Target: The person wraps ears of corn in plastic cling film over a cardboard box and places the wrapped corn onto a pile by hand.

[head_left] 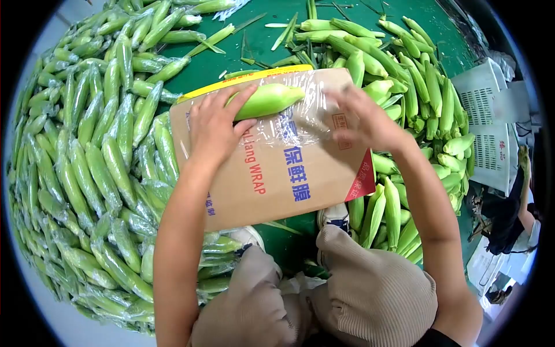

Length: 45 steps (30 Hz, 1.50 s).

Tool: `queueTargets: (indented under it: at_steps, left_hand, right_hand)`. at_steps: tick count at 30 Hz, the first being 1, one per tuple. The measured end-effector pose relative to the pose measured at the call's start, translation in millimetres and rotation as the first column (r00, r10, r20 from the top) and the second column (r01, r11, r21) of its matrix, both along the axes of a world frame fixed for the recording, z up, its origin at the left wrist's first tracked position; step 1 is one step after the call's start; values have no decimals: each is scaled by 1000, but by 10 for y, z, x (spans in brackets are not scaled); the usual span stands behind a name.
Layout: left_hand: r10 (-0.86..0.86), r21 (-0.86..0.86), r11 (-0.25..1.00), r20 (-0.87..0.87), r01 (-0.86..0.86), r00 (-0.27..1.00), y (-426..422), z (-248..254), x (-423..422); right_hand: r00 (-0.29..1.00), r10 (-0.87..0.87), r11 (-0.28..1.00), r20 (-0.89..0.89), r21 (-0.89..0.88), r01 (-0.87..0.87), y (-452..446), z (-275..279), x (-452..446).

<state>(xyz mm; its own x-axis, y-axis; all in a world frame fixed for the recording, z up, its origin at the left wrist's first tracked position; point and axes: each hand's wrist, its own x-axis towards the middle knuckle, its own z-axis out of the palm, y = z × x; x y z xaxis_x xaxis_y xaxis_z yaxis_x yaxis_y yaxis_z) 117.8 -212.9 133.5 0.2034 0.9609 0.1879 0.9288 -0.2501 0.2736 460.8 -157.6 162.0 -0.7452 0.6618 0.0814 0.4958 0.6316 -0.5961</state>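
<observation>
Right here in the left hand (pixel 218 124), a green-husked corn ear (pixel 272 101), gripped at its near end, thumb below and fingers above, tip pointing across toward the right hand (pixel 370 124). Over on that side, nothing but blur at the fingertips: impossible to tell whether pinching film or let go. Just under both hands now, a glossy sheet of clear plastic film (pixel 312 127), spread across the top of a printed cardboard cling-film carton (pixel 243 209), with a yellow edge strip (pixel 243 78) running along just past the left fingers. No film visible over the top of the held ear, so probably only at the start of its wrapping. Below the hands, a pair of shoes (pixel 333 216) beside the carton, planted on green flooring (pixel 292 218). Out beyond the left hand, what a heap: film-covered corn ears (pixel 110 173) by the score, apparently the finished share and a big one. Out past the right hand, bare-husked corn ears (pixel 448 110) in a sizeable pile, no film to be seen on them, so plenty left by the look of it. Ahead of both hands, stray husk leaves (pixel 286 36); farthest off, beyond the right-hand pile, a white plastic crate (pixel 491 130).
</observation>
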Motion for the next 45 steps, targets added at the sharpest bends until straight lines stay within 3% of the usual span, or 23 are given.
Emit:
queueTargets:
  at_steps: [1,3,4,7,9,10,13,14,16,17,18,20,23,25,26,30,33,35,37,40,42,44,45]
  left_hand:
    - [-5,-22,1000,7,6,1000,-35,3,10]
    - [-50,-63,997,16,51,999,-89,90,46]
    - [-43,-99,994,2,43,999,-94,91,61]
    - [-12,-68,998,-7,11,1000,-116,77,85]
    - [-23,-106,994,-9,22,1000,-100,136,86]
    - [-2,-127,992,-4,2,1000,-121,146,49]
    - [-52,-151,987,56,60,997,-123,191,10]
    - [-51,-169,984,73,63,996,-100,221,21]
    - [-34,-204,977,122,58,992,-47,184,21]
    - [-36,-221,973,141,67,989,-18,154,-1]
    - [-78,-154,982,181,107,980,-16,91,-98]
    - [-19,53,999,442,-5,897,-202,8,-356]
    - [273,39,956,238,-290,932,-611,-64,-654]
    - [407,-174,906,100,-387,908,-869,-180,-769]
    - [375,-19,927,88,-375,923,-858,-235,-788]
    - [287,222,930,67,-295,956,-722,-310,-673]
    - [469,64,760,635,-647,614,-1051,-144,-489]
    - [172,248,874,644,-417,746,-1380,-220,-273]
    - [-32,340,937,321,-83,947,-1614,-275,52]
    - [-7,117,993,141,-9,990,-1583,-63,178]
    - [93,-101,990,-41,-97,995,-1141,29,89]
    - [158,-166,957,-387,-237,908,-360,330,-85]
    - [248,105,969,-363,-225,898,-31,259,-254]
  right_hand:
    - [981,25,998,192,-60,-14,-129,-8,129]
    - [988,4,993,153,115,-22,-263,-220,17]
    - [998,-47,974,33,225,39,-261,-424,-87]
    - [979,79,968,-187,249,-30,-228,-463,-85]
    - [883,-205,970,-423,35,242,-441,-497,62]
    - [840,-308,945,-447,-40,325,-566,-397,13]
    - [810,-247,907,-532,167,386,-349,-286,-472]
    - [840,-312,902,-444,139,408,-255,-112,-707]
    - [944,-206,978,-256,-87,189,47,-170,-966]
    - [992,20,919,-121,393,29,119,-240,-1066]
    - [997,-19,921,-77,387,48,137,-291,-1107]
    - [997,-76,927,16,370,64,154,-331,-1220]
    - [996,-94,946,-10,310,92,162,-366,-1161]
    - [993,-121,938,11,328,111,143,-348,-1073]
    - [991,-123,949,55,297,102,110,-265,-1072]
    - [987,-109,970,119,231,79,-11,-139,-1061]
    - [977,78,987,197,123,-103,-226,-16,-936]
    - [959,218,971,184,-141,-193,-568,-2,-911]
    - [952,294,954,89,-82,-287,-852,-13,-923]
    - [988,154,985,-19,87,-152,-804,13,-954]
    - [994,-48,969,-99,236,71,-726,-129,-1041]
    - [999,15,917,-44,400,3,-509,-87,-1174]
    - [997,65,900,50,429,-80,-403,-24,-1231]
